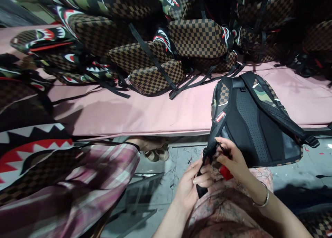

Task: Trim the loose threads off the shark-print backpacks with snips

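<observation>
A backpack lies with its black padded back facing up, partly over the front edge of the pink-covered table. Its panels show brown check and camouflage patches. My left hand is closed round the hanging end of the left shoulder strap, near its dark buckle. Beside it, my right hand has its fingers curled close to the same strap. A small dark thing shows at those fingers, too unclear to name. Just under my right palm is a red object, mostly hidden.
Several check-patterned backpacks with shark-mouth prints are piled along the back of the pink table. At left, a person in a plaid garment sits near another shark-print bag. Thread scraps litter the tiled floor.
</observation>
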Demonstrator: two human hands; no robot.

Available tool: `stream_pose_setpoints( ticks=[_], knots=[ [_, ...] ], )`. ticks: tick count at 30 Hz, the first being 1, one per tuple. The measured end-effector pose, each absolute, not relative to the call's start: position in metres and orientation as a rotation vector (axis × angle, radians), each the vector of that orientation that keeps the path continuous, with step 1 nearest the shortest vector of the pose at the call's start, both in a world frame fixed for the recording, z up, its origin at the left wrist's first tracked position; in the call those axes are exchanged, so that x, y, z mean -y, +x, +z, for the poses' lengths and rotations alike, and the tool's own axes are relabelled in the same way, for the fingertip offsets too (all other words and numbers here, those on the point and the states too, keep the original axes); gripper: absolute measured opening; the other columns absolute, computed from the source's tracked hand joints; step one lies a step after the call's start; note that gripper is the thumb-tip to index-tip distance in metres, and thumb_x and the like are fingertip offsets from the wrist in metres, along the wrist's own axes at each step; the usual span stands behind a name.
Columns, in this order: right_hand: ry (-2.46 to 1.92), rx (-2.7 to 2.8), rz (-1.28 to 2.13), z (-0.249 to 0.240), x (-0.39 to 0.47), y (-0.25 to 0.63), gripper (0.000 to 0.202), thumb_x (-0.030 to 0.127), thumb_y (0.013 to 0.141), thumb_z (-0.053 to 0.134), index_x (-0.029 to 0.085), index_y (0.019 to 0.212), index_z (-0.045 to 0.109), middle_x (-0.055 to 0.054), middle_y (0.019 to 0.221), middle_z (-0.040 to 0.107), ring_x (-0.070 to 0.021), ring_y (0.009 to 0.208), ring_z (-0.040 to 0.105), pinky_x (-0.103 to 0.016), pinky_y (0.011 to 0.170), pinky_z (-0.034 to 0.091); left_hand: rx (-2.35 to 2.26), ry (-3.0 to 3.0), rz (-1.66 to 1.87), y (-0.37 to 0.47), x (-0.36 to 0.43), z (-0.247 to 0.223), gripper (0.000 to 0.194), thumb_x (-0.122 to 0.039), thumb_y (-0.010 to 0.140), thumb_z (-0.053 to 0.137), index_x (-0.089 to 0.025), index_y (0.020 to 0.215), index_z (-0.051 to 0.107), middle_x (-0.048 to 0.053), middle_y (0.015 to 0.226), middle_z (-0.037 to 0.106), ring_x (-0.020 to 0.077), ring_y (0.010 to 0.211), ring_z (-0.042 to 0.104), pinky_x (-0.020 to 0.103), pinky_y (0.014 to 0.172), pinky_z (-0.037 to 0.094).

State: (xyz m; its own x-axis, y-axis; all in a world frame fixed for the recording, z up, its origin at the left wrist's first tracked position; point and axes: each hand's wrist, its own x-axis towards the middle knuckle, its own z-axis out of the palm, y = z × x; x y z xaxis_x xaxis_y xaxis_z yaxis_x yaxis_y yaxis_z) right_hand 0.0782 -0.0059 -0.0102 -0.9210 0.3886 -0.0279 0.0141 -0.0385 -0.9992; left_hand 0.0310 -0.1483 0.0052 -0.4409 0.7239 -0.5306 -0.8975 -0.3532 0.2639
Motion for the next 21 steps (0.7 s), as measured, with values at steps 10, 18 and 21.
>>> stream_pose_setpoints(
  ticks=[10,18,21],
  knots=[
    [-0.519,1.964,2.283,-0.017,0.014,0.062,0.032,0.045,0.078,0.056,0.018,0.065,0.044,0.005,0.056,0.042,-0.0095,0.052,0.042,-0.021,0.05,0.036,-1.43,-0.412,2.008,0.046,0.15,-0.012,0.028,-0.027,0.058,0.077,-0.012,0.08,0.071,0.006,0.078,0.069,0.0155,0.07,0.061,0.022,0.065,0.049],
    [-0.255,2.474,1.21,-0.017,0.004,0.09,0.021,0.024,0.088,0.041,0.019,0.105,0.052,-0.008,0.094,0.06,-0.0198,0.086,0.054,-0.033,0.076,0.044,-1.528,-0.397,2.03,0.039,0.152,-0.009,0.027,-0.031,0.062,0.074,-0.015,0.083,0.072,0.003,0.07,0.07,0.0134,0.06,0.06,0.022,0.057,0.047],
    [-0.084,2.556,1.014,-0.017,0.0,0.094,0.022,0.018,0.085,0.045,0.018,0.104,0.055,-0.009,0.094,0.061,-0.0213,0.087,0.054,-0.035,0.076,0.045,-1.641,-0.323,1.999,0.04,0.151,-0.014,0.026,-0.033,0.065,0.072,-0.016,0.085,0.071,0.003,0.074,0.071,0.0138,0.066,0.06,0.022,0.063,0.048]
  ],
)
